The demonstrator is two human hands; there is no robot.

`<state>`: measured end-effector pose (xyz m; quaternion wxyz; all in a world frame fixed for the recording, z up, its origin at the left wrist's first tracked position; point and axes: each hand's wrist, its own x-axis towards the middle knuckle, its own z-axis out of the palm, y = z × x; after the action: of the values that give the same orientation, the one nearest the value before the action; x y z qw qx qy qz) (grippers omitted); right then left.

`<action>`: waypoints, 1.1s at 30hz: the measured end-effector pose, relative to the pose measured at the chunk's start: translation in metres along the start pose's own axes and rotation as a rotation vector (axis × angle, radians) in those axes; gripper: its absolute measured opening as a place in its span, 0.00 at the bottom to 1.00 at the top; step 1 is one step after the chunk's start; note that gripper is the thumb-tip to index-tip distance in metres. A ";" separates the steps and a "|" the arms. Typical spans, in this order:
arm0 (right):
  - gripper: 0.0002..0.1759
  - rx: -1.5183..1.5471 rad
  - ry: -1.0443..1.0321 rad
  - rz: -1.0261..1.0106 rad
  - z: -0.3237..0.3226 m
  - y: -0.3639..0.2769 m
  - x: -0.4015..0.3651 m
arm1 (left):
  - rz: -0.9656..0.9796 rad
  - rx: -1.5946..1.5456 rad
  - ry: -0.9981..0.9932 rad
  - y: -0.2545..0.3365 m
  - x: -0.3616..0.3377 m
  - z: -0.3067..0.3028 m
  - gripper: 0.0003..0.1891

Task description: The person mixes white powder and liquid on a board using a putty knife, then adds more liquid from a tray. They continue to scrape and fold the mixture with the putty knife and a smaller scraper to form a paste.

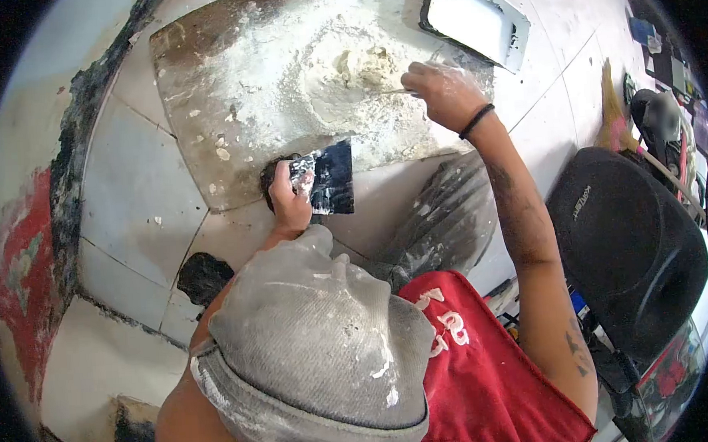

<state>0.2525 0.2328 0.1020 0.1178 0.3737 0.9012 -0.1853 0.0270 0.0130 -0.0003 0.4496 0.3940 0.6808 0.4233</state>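
My left hand (290,202) is closed round a putty knife with a wide dark blade (332,178), smeared white near the grip. It is at the near edge of a powder-covered board (184,110). My right hand (447,92) has its fingers closed on a thin tool (395,91) that points left; its kind cannot be made out. The tool's tip is at a heap of pale, lumpy plaster-like paste (366,68) in the middle of the board. White powder and smears ring the heap, and white residue coats my right hand.
A white tray (480,22) with dark edges lies at the board's far right corner. Right of me stand a black chair back (627,239) and a broom (614,119). A stained wall with peeling red paint (28,270) rises on the left. A grey cap (320,343) fills the near middle.
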 end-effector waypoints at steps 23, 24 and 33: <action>0.20 -0.136 0.080 -0.003 0.026 -0.002 0.034 | 0.005 0.132 -0.053 0.011 -0.003 -0.001 0.10; 0.20 -0.139 0.086 -0.037 0.021 -0.006 0.035 | 0.029 0.128 -0.048 0.013 -0.002 -0.002 0.11; 0.17 -0.228 -0.114 -0.084 0.006 -0.008 0.052 | 0.100 0.199 -0.009 0.025 0.001 0.002 0.11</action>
<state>0.2112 0.2580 0.0804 0.2025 0.3086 0.9232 -0.1072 0.0328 0.0229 0.0219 0.3897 0.4719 0.6969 0.3738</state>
